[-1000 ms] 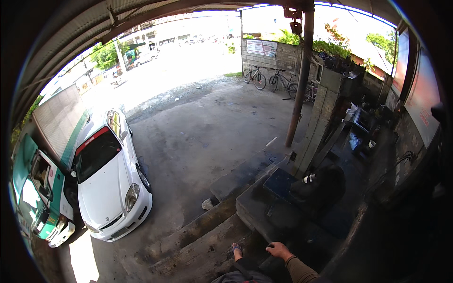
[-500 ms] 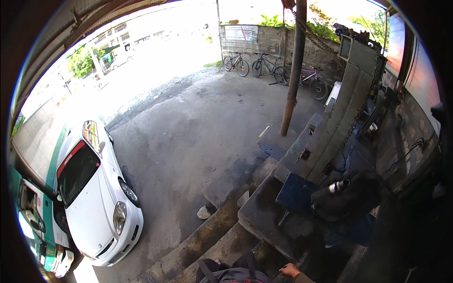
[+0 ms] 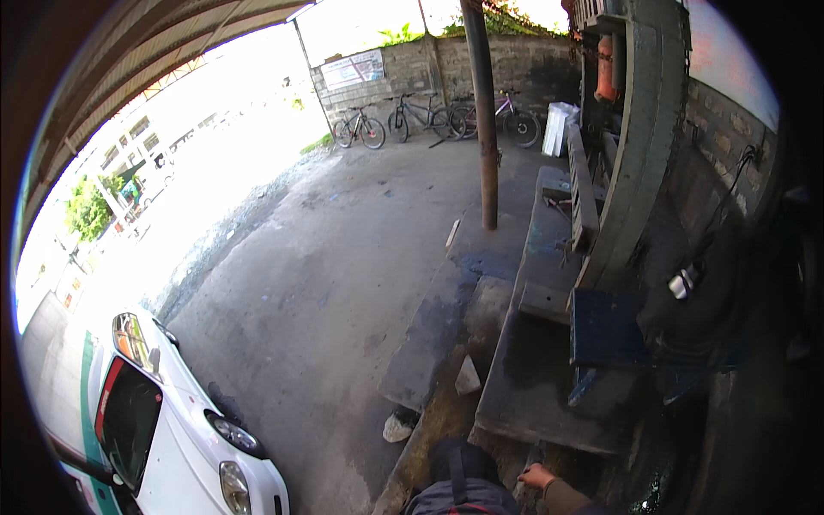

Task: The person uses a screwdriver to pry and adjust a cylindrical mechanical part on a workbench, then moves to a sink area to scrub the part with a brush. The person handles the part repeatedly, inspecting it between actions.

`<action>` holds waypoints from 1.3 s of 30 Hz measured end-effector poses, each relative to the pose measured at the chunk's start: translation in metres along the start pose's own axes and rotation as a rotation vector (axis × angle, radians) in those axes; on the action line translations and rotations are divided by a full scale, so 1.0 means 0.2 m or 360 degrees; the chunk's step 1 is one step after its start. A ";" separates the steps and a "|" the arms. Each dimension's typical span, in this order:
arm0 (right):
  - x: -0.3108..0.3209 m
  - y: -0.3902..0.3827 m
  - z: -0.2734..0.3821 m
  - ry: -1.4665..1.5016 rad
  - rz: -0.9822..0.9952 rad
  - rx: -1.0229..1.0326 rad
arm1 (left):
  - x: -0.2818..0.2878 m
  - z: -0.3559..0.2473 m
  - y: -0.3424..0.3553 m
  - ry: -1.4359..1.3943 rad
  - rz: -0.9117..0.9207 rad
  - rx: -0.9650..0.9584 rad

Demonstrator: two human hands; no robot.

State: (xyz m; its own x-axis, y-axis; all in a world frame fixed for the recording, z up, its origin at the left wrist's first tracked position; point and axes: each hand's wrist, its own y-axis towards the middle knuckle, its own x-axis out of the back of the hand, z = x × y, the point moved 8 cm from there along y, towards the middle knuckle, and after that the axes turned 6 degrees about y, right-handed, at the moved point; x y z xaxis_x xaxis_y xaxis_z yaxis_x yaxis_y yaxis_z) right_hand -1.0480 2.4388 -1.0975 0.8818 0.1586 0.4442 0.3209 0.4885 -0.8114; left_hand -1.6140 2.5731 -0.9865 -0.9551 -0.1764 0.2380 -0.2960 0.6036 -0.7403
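My right hand [image 3: 537, 476] is low in the view, right of my body, in a brown sleeve [image 3: 568, 498]. Its fingers are curled closed. A dark shape shows at the fingertips, too small to name. Below the hand and just beyond it lies the edge of a dark concrete slab [image 3: 549, 421]. My dark trousers [image 3: 462, 463] and a grey top fill the bottom middle. My left hand is out of view.
A blue bench [image 3: 605, 330] stands on the slab at right, beside a thick grey post [image 3: 639, 154]. A rusty pole [image 3: 483, 129] rises ahead. Loose stones [image 3: 400, 424] lie by the steps. A white car [image 3: 184, 438] is parked at left; several bicycles [image 3: 359, 130] stand along the wall.
My view has turned right and I have moved along the steps; the car has shifted lower left. My right hand shows more fully, with more of its sleeve.
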 end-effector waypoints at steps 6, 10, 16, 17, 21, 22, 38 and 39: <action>0.03 0.38 0.62 0.0132 -0.0196 0.0264 | -0.28 -0.43 0.61 0.0149 0.0210 -0.0010; 0.09 0.69 0.98 0.0367 -0.0031 0.0229 | -0.51 -0.58 1.09 0.0194 0.0261 -0.0010; 0.17 1.74 1.45 0.0176 -0.0127 0.0078 | -0.90 -1.01 1.84 0.0155 0.0332 -0.0003; 0.21 1.88 1.62 0.0197 -0.0272 0.0080 | -0.94 -1.12 1.93 0.0159 0.0315 -0.0008; 0.26 1.99 2.58 0.0446 -0.0163 0.0621 | -0.99 -1.47 2.16 0.0079 0.0247 0.0028; 0.30 2.07 2.78 0.0314 -0.0097 0.0759 | -1.08 -1.59 2.22 0.0026 0.0300 0.0014; 1.13 3.31 2.32 0.0492 -0.0977 0.0163 | -2.77 -3.42 3.71 0.0939 0.0725 0.0122; 1.07 3.39 2.39 0.0647 -0.0959 -0.0115 | -2.77 -3.54 3.77 0.0904 0.0691 0.0087</action>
State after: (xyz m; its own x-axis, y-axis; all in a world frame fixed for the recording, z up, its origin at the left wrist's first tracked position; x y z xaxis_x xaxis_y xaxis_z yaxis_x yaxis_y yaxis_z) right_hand -0.8079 3.2139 -1.3707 0.5989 -0.4581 0.6569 0.8007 0.3303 -0.4998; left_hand -1.2993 3.6764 -1.2310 -0.8366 0.5122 0.1943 0.0952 0.4852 -0.8692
